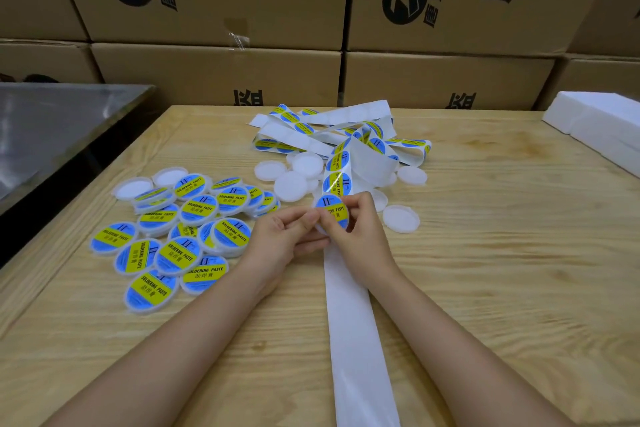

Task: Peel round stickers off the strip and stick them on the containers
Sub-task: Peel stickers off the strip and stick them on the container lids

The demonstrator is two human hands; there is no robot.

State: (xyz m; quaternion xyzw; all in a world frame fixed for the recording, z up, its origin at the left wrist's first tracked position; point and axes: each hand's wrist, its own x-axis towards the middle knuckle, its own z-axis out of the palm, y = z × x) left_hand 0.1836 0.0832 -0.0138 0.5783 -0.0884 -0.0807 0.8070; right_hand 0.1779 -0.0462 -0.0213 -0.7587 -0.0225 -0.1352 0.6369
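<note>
A white backing strip (353,315) runs from the table's near edge up to a tangled pile (346,135) at the back. Round blue-and-yellow stickers sit on it. My right hand (360,232) pinches one round sticker (333,211) at the strip. My left hand (287,239) holds a white round container (321,229) just under that sticker, mostly hidden by my fingers. Several labelled containers (180,236) lie heaped at the left. Several plain white containers (294,180) lie behind my hands, one (401,218) to the right.
The wooden table (502,270) carries it all. Stacked cardboard boxes (214,3) wall off the back. A steel surface (52,128) stands at the left. White foam blocks (602,121) lie at the table's right rear corner.
</note>
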